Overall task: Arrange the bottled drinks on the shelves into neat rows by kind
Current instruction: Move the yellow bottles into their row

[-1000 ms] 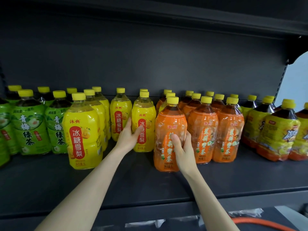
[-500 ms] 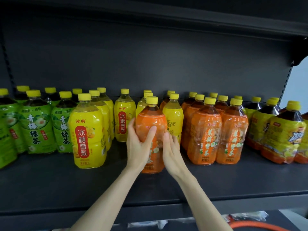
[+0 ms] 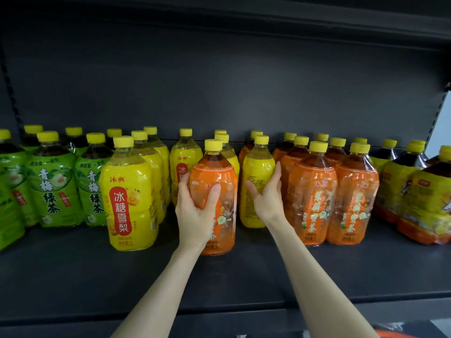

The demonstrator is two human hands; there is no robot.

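Between the thumb and curled fingers of the left hand (image 3: 197,213) stood an orange bottle (image 3: 219,176), gripped at mid-body, upright on the dark shelf (image 3: 73,276). Just right of that thumb stood a lone yellow bottle (image 3: 256,176); the right hand (image 3: 267,201) lay spread about it, fingers (image 3: 277,172) straight along its right side, not clasping. Beyond those fingertips stood the orange row (image 3: 312,191); left of the left hand, the yellow row (image 3: 129,191) and green bottles (image 3: 53,186), all yellow-capped.
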